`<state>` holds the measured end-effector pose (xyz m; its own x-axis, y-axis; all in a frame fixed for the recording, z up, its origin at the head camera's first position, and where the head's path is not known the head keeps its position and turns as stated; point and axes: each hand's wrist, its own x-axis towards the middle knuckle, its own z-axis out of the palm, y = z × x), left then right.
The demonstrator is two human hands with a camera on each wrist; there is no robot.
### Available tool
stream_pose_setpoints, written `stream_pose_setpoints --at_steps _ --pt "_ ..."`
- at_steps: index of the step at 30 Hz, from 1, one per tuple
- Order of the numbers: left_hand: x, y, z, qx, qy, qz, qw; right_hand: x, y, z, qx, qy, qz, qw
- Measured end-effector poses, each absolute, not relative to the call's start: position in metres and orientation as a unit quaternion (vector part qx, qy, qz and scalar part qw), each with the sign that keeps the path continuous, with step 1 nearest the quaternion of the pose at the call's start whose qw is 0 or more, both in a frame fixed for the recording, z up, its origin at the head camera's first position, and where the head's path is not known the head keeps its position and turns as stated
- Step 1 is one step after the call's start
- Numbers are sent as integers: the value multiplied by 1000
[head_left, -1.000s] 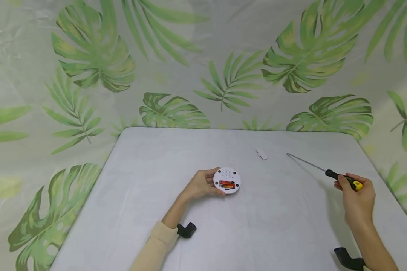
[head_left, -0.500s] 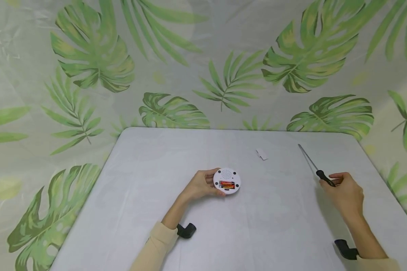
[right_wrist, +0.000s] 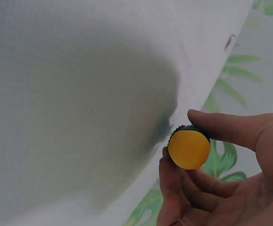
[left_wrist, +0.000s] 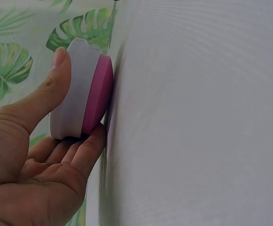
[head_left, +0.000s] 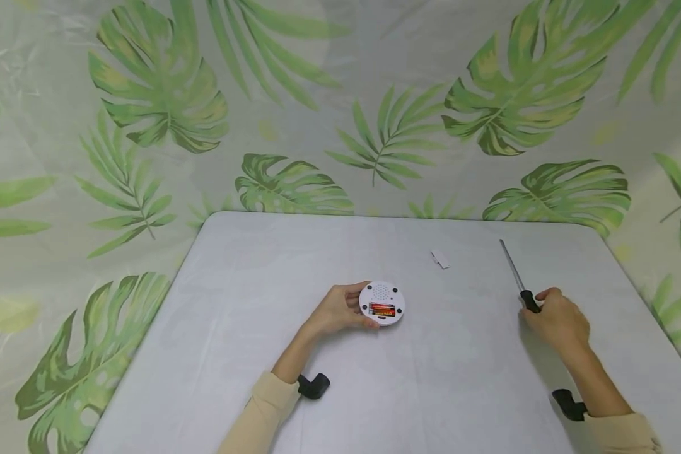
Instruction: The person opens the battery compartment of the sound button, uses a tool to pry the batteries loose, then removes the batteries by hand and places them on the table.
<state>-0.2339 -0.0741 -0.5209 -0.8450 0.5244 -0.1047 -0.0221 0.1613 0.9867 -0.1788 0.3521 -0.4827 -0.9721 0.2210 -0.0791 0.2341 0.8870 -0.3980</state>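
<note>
My left hand (head_left: 336,309) grips a round white device (head_left: 381,291) by its left edge, underside up. Two red batteries (head_left: 383,309) sit in its uncovered compartment, below a patch of small holes. From the side, the left wrist view shows the device's white body (left_wrist: 77,89) and pink face (left_wrist: 98,92), which is turned toward the table. At the right, my right hand (head_left: 558,320) holds a screwdriver (head_left: 513,268) by its black handle, the long shaft pointing away from me. In the right wrist view the handle's yellow end (right_wrist: 189,149) shows between thumb and fingers.
A small white piece (head_left: 440,259) lies on the table beyond the device, to its right. The white table (head_left: 272,252) meets a leaf-printed sheet (head_left: 295,126) at its back edge. Black wrist mounts (head_left: 314,386) are on both wrists.
My right hand has moved left with the screwdriver, whose shaft has swung from pointing left to pointing mostly away from me. My left hand and the device have stayed nearly still.
</note>
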Motion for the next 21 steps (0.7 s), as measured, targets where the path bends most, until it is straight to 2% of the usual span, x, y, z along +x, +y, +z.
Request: stream_pose_setpoints --at_steps 6,14,18,21 --pt "-235 -73 -520 171 727 627 223 -179 351 -486 103 974 -198 38" --pt "-235 -73 -520 163 726 629 224 -180 346 -484 77 982 -169 38" --pt "-235 -73 -521 164 728 627 222 -179 340 -485 64 987 -145 10" --pt "-235 -73 -521 164 730 626 222 -177 329 -486 57 989 -129 -40"
